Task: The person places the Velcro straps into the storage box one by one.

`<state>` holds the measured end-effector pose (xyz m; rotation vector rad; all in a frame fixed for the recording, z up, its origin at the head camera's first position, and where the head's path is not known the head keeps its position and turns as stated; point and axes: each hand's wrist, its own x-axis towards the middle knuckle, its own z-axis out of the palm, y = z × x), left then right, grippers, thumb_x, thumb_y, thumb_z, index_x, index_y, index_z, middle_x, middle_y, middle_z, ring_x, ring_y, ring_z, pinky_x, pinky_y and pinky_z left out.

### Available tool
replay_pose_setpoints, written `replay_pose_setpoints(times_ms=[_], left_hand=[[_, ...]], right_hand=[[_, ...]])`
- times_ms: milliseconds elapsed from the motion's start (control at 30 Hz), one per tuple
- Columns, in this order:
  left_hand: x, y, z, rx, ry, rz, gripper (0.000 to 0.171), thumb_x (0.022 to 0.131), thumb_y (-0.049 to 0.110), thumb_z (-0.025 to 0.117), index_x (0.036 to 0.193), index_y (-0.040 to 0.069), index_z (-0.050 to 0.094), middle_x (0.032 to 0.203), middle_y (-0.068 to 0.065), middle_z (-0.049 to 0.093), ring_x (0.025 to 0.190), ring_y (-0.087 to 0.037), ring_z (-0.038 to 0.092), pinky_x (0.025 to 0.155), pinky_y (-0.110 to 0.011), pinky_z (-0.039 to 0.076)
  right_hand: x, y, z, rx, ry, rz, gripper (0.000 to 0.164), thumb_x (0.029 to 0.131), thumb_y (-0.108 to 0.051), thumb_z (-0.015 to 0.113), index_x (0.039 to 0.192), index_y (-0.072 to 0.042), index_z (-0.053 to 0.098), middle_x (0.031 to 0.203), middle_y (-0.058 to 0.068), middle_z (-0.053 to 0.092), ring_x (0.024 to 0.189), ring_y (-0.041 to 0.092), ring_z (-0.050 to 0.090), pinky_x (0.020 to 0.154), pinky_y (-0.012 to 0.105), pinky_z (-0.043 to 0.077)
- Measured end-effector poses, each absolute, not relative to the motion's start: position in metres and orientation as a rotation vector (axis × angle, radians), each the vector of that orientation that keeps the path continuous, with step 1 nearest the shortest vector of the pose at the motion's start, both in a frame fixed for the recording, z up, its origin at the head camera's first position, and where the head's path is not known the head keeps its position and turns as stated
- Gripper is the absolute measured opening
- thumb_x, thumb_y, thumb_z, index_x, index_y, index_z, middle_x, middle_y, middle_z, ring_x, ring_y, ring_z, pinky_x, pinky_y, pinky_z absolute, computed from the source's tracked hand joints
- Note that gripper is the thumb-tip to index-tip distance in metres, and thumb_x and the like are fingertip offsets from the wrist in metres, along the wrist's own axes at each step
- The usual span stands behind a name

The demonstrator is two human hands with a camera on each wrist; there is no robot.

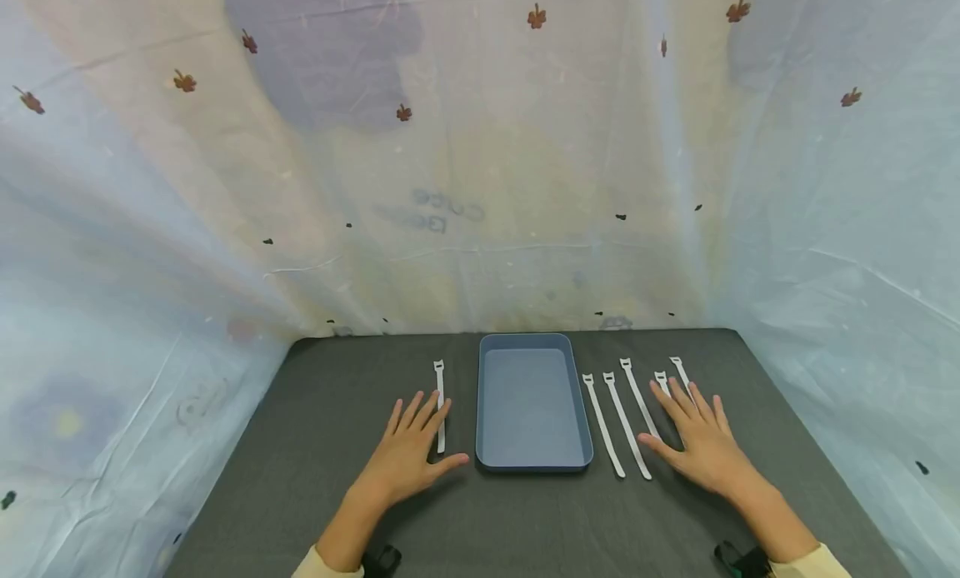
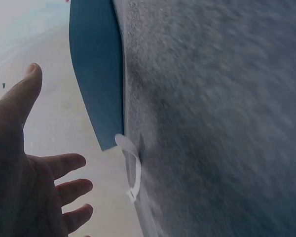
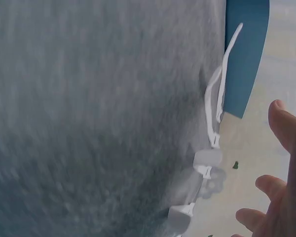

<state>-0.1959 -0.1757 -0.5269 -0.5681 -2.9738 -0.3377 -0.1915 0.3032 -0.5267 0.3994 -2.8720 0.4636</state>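
Note:
A shallow blue-grey rectangular tray (image 1: 534,407) lies between the two hands. My left hand (image 1: 405,460) hovers left of it with fingers spread, above a single white cable strap (image 1: 440,382) with a slotted head. In the left wrist view, that strap (image 2: 137,173) bows up from the cloth, apart from the fingers. To the tray's right several more white straps (image 1: 603,428) lie in a slanted row. Over the rightmost of these is my right hand (image 1: 703,446), fingers spread, partly covering them. The right wrist view shows curved straps (image 3: 209,108) beside the tray wall (image 3: 246,59). Neither hand holds anything.
A dark grey cloth (image 1: 525,520) covers the table. Pale translucent sheeting (image 1: 480,161) with small brown leaf shapes hangs behind the table and along both sides. Black bands (image 1: 382,561) sit at the wrists, by light sleeves.

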Motion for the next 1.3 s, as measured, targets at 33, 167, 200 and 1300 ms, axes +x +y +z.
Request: replay_pose_setpoints(times_ms=[33, 167, 200, 1300], left_hand=[[-0.197, -0.174, -0.527, -0.576, -2.969, -0.338, 0.095, 0.078, 0.084, 0.038, 0.154, 0.027, 0.023, 0.161, 0.001, 0.017, 0.15, -0.025, 0.005, 0.12, -0.051, -0.005], [-0.2, -0.166, -0.527, -0.606, -2.954, -0.336, 0.096, 0.079, 0.083, 0.04, 0.153, 0.024, 0.025, 0.161, 0.0, 0.017, 0.149, -0.026, 0.007, 0.12, -0.054, 0.0], [-0.201, -0.164, -0.527, -0.61, -2.957, -0.333, 0.096, 0.079, 0.083, 0.04, 0.154, 0.024, 0.023, 0.161, 0.001, 0.016, 0.149, -0.026, 0.007, 0.12, -0.054, 0.001], [-0.213, -0.11, -0.536, -0.786, -2.998, -0.237, 0.113, 0.077, 0.088, 0.03, 0.155, 0.01, 0.005, 0.162, -0.009, 0.01, 0.149, -0.025, 0.01, 0.12, -0.048, 0.013]], right_hand=[[-0.193, 0.305, -0.527, 0.398, -2.874, 0.469, 0.084, 0.088, -0.058, 0.058, 0.155, -0.025, 0.02, 0.16, 0.016, 0.014, 0.147, 0.04, 0.001, 0.113, 0.056, -0.02], [-0.199, 0.31, -0.524, 0.391, -2.873, 0.495, 0.084, 0.088, -0.057, 0.059, 0.154, -0.021, 0.022, 0.16, 0.018, 0.014, 0.146, 0.043, 0.002, 0.112, 0.059, -0.02], [-0.201, 0.311, -0.523, 0.389, -2.871, 0.498, 0.084, 0.088, -0.057, 0.059, 0.155, -0.022, 0.021, 0.16, 0.018, 0.014, 0.146, 0.044, 0.002, 0.112, 0.059, -0.019], [-0.265, 0.357, -0.522, 0.3, -2.95, 0.564, 0.089, 0.091, -0.051, 0.059, 0.153, -0.004, 0.018, 0.146, 0.038, 0.027, 0.129, 0.06, 0.026, 0.095, 0.079, 0.021]])
